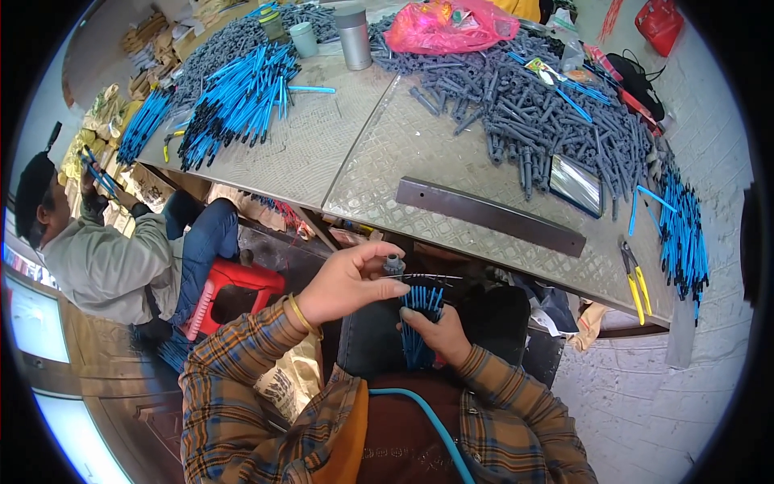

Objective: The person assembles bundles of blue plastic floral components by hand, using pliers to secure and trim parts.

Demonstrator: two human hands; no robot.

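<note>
Grey fitting, one (393, 262): above the lap, within the curve of the left hand (355, 282), thumb and forefinger arched around it; whether they grip it cannot be told. Blue tubes, one bundle (424, 298): held in the right hand (439, 331). Metal bar, one (490, 216), on the worktop (371, 181). Flask, one (353, 39). Red stool, one (234, 286). Tubes too crowded to count; bundle partly covered by fingers. Fitting's mouth faces up; bundle's long axis runs lap to worktop, tips worktop-ward.
</note>
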